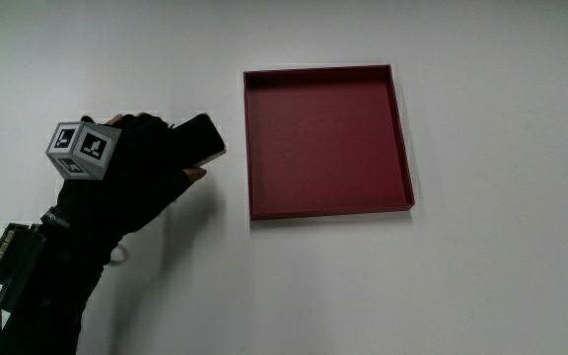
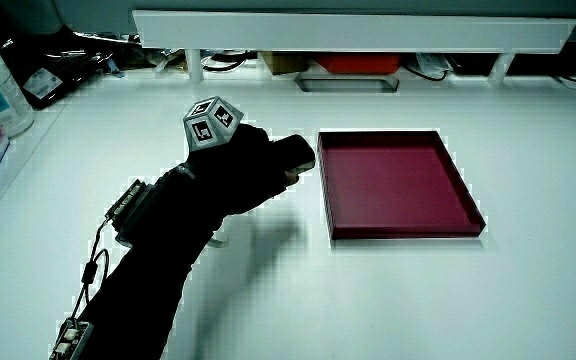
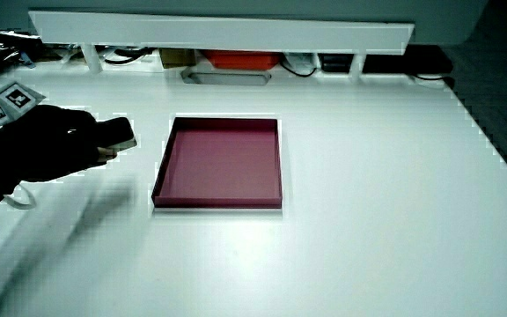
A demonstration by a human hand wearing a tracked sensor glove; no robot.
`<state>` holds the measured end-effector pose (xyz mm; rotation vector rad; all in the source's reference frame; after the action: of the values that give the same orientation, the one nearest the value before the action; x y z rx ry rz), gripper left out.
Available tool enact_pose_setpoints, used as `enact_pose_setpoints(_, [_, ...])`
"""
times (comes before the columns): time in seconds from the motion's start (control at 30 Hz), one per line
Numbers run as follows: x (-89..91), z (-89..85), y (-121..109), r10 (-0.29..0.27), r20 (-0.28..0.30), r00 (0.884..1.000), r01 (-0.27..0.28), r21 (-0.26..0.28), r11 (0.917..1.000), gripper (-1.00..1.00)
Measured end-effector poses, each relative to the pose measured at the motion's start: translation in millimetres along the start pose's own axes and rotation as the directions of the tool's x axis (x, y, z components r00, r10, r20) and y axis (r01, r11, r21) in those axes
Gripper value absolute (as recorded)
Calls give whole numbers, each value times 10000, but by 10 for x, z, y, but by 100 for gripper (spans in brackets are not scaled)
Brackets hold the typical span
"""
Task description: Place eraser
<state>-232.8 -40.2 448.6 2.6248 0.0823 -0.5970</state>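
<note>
Dark, small and stiff — we judged the eraser (image 1: 203, 139) light; the hand (image 1: 131, 168) pinched one end beside the tray (image 1: 325, 206).

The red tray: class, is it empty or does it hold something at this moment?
Empty. The red tray shows only its bare floor in all three views; the eraser is outside it, gripped in the hand beside the tray.

My hand (image 3: 55, 141) is above the white table (image 3: 368, 211), just beside the dark red tray (image 3: 221, 201), not over it. My fingers (image 3: 95, 145) are curled around the eraser (image 3: 120, 135), which points toward the tray. Patterned cube (image 3: 11, 99) on my glove's back.
</note>
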Motion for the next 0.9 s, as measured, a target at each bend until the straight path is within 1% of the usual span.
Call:
enact_pose_setpoints(0.03, [-67,-32,16,232,78,9997,-232,29,9997,0])
enact_pose_setpoints(0.07, [-86,-32,12,367,6,9993,-367,176,9992,0])
enact_pose_setpoints(0.1, [-159,-77,39,452,-32,9990,-452,55,9990,0])
enact_pose_setpoints(0.13, [-228,-118,57,745,-249,9969,-740,204,9970,0])
enact_pose_setpoints(0.17, [-292,-157,77,817,-306,9962,-811,224,9965,0])
enact_pose_setpoints(0.2, [-321,-173,78,996,-376,9943,-987,265,9948,0])
enact_pose_setpoints(0.23, [-393,-208,96,1208,-476,9915,-1192,356,9922,0])
enact_pose_setpoints(0.3, [-517,-273,129,1491,-340,9882,-1486,148,9888,0])
enact_pose_setpoints(0.33, [-557,-295,136,1636,-360,9859,-1631,151,9865,0])
enact_pose_setpoints(0.37, [-596,-321,144,1718,-357,9845,-1718,38,9851,0])
enact_pose_setpoints(0.4, [-620,-340,145,1812,-381,9827,-1813,14,9834,0])
enact_pose_setpoints(0.43, [-621,-347,139,1796,-341,9831,-1800,-82,9836,0])
enact_pose_setpoints(0.47, [-659,-378,145,1953,-524,9794,-1958,-47,9806,0])
enact_pose_setpoints(0.5, [-696,-392,140,1929,-174,9811,-1929,-1,9812,0])
enact_pose_setpoints(0.53, [-653,-365,123,1847,-13,9828,-1847,-26,9828,0])
enact_pose_setpoints(0.57, [-668,-382,141,1948,-257,9805,-1947,62,9808,0])
enact_pose_setpoints(0.6, [-651,-374,146,1912,-255,9812,-1913,-21,9815,0])
enact_pose_setpoints(0.63, [-644,-363,142,1908,-85,9816,-1908,25,9816,0])
enact_pose_setpoints(0.67, [-637,-357,137,1876,-126,9822,-1877,-71,9822,0])
enact_pose_setpoints(0.7, [-659,-369,137,1971,-157,9803,-1972,-26,9804,0])
enact_pose_setpoints(0.73, [-660,-366,130,1949,-22,9808,-1949,-47,9808,0])
enact_pose_setpoints(0.77, [-678,-376,132,1911,-81,9815,-1911,-11,9816,0])
enact_pose_setpoints(0.8, [-677,-373,126,2053,-67,9787,-2053,32,9787,-6])
enact_pose_setpoints(0.83, [-668,-370,123,1983,-100,9801,-1983,19,9801,-11])
enact_pose_setpoints(0.87, [-655,-362,114,1996,-14,9799,-1996,-25,9799,-17])
enact_pose_setpoints(0.9, [-677,-373,117,2067,-91,9784,-2066,78,9784,-22])
